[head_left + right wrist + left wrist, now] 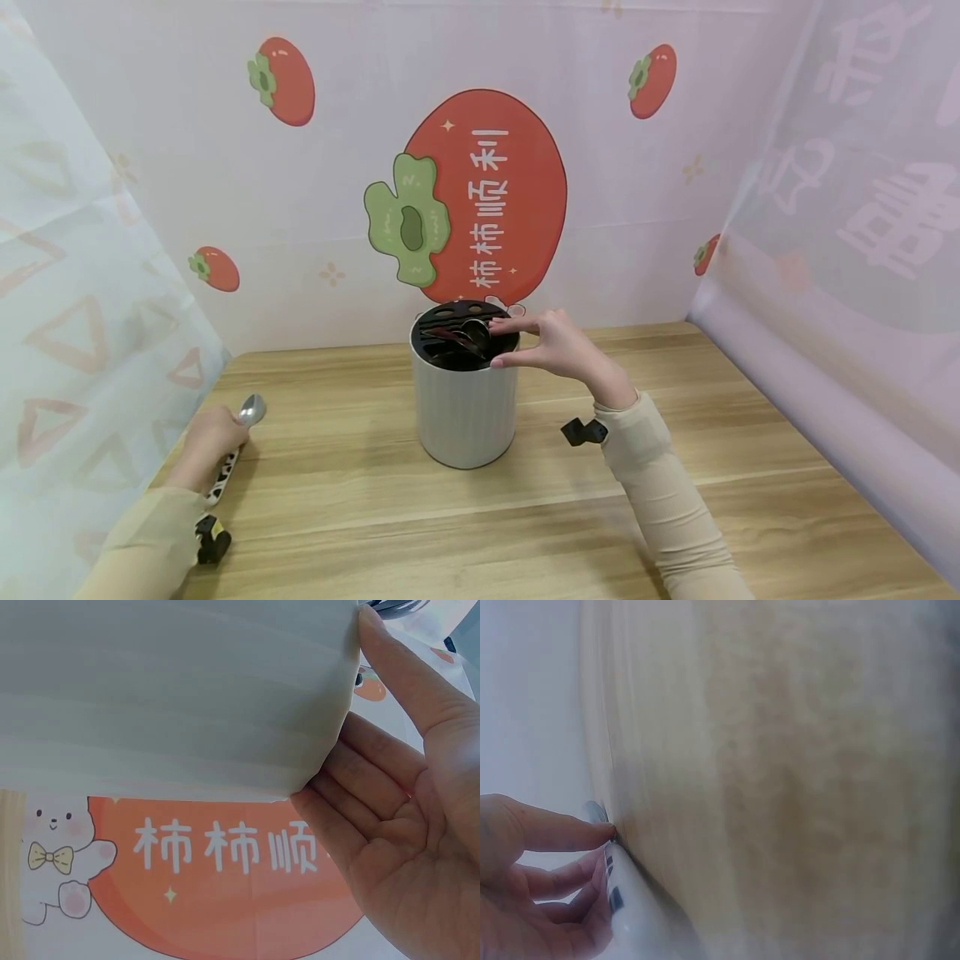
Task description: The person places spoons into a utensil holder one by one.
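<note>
At the left of the table my left hand [213,437] pinches a spoon [252,410] with a shiny metal bowl and a white handle with black patches. In the left wrist view, the spoon's handle [622,900] lies low along the tabletop, under the thumb and fingers. A white ribbed utensil holder [465,417] with a slotted black top [450,310] stands upright mid-table. Dark, shiny utensils [476,333] sit in its top; their kind is hard to tell. My right hand [558,346] grips the holder's upper right edge, thumb in front, fingers across its far side.
The wood-grain table [337,533] ends at a pale cloth backdrop [337,167] printed with persimmons. Similar cloth walls rise along its left and right sides. A small black camera [585,432] is strapped at the right wrist, another [213,540] at the left.
</note>
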`<state>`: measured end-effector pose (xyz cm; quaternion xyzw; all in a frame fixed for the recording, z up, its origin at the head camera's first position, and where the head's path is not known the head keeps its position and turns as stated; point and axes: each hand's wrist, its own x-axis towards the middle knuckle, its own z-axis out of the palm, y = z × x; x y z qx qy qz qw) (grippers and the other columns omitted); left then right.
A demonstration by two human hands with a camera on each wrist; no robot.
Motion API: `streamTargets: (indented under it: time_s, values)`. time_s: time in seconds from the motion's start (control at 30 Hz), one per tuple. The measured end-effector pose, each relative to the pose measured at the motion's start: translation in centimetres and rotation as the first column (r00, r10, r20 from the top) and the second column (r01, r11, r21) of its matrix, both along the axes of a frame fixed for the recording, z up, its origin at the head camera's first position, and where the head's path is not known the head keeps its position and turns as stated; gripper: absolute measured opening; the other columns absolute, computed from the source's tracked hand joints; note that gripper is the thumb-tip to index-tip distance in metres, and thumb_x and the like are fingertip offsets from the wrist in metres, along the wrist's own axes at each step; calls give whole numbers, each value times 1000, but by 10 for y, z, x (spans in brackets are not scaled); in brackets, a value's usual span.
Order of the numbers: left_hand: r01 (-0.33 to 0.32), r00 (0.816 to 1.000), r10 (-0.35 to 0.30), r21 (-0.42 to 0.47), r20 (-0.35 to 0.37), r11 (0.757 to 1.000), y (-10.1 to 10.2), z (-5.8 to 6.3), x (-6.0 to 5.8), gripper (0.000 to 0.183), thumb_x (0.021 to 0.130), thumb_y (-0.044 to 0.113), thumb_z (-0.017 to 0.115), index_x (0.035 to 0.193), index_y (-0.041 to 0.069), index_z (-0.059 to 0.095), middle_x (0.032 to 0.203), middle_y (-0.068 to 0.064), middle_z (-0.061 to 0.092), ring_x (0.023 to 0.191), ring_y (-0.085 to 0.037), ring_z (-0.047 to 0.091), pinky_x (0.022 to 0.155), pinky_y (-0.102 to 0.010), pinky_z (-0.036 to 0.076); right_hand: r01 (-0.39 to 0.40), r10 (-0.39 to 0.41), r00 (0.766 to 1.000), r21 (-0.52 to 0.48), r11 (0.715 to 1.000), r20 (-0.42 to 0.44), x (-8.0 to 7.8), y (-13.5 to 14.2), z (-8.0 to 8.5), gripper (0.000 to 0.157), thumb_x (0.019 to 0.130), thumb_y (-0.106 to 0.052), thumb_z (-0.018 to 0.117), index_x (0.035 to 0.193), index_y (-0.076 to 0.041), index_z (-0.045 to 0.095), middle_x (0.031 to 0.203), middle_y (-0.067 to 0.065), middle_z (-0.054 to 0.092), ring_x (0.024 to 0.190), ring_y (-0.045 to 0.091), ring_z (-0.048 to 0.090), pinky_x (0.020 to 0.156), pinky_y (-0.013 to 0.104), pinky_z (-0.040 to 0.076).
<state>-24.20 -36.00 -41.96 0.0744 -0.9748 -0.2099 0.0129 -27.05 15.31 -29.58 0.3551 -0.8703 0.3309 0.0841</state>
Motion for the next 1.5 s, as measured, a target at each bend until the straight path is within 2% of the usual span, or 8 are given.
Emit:
streamTargets:
  time_s: [0.4, 0.7, 0.97, 1.37, 1.5]
  values:
    - [-22, 998, 22, -7, 56, 1000, 0, 4, -2, 23, 68, 8, 57, 52, 13, 41, 54, -3, 46, 51, -19, 46, 46, -28, 37, -9, 9, 1000, -10, 1000, -1, -1, 1, 0, 48, 72, -42, 79, 115, -22, 70, 118, -3, 68, 121, 11, 56, 104, 39, 44]
    - [-16, 996, 18, -19, 90, 1000, 2, 10, -1, 22, 76, 15, 58, 59, 6, 48, 61, -9, 50, 57, -23, 49, 50, -30, 40, -16, 16, 1000, -11, 1000, -9, -1, 1, 0, 48, 73, -43, 79, 115, -23, 70, 119, -4, 67, 121, 9, 55, 104, 38, 44]
    - [-24, 996, 20, 45, 88, 999, 3, 9, 0, 17, 70, 10, 60, 57, 7, 49, 56, -4, 47, 55, -20, 44, 49, -29, 36, -12, 12, 1000, -8, 1000, -14, -2, 1, -2, 48, 72, -44, 78, 115, -23, 70, 120, -4, 67, 122, 9, 55, 104, 37, 44]
    - [-25, 998, 19, 82, 64, 996, 7, 7, 0, 27, 69, 12, 59, 47, 14, 44, 43, 5, 40, 43, -13, 40, 45, -27, 33, -25, 25, 1000, -17, 1000, -11, -1, 0, 0, 48, 73, -43, 78, 115, -21, 70, 120, -3, 67, 123, 10, 54, 105, 37, 43]
    - [-19, 999, 16, 68, 43, 998, 10, 8, 1, 27, 68, 13, 60, 45, 14, 48, 41, 6, 43, 43, -13, 41, 46, -27, 32, -22, 22, 1000, -16, 1000, -5, -1, 1, 0, 48, 73, -43, 78, 115, -22, 70, 120, -3, 67, 124, 11, 54, 105, 37, 43]
